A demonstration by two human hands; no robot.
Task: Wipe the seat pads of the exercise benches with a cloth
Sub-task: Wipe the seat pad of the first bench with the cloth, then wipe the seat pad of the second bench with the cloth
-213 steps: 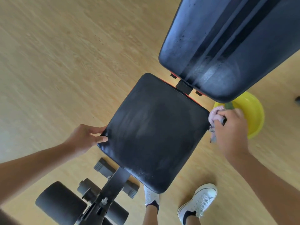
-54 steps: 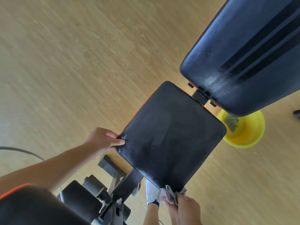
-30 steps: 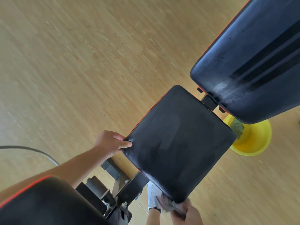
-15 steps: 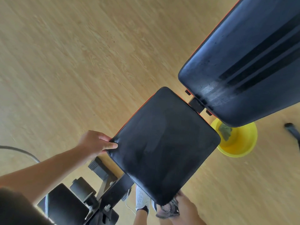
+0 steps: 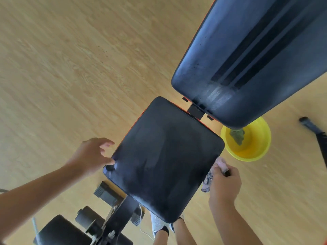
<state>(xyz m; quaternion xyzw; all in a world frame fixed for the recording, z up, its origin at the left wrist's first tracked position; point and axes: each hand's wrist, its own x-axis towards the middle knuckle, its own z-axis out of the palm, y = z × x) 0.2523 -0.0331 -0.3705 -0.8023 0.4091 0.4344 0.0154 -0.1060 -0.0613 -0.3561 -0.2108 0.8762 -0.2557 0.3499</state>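
Observation:
A black square seat pad (image 5: 164,156) of an exercise bench fills the middle of the view, with faint wipe streaks on it. My right hand (image 5: 224,184) presses a pinkish patterned cloth (image 5: 211,174) against the pad's right edge and is closed around it. My left hand (image 5: 92,156) rests at the pad's left edge, thumb touching the rim and fingers spread. The large dark backrest pad (image 5: 251,59) rises at the upper right.
A yellow basin (image 5: 256,147) holding a greenish rag (image 5: 237,136) stands on the wooden floor right of the seat. The bench frame and foam leg rollers (image 5: 60,232) lie at the bottom left. A black bar (image 5: 316,131) is at the right edge. My shoes show under the seat.
My right hand has carried the cloth from the seat's near bottom corner up along its right edge. My left hand's fingers have loosened on the left rim.

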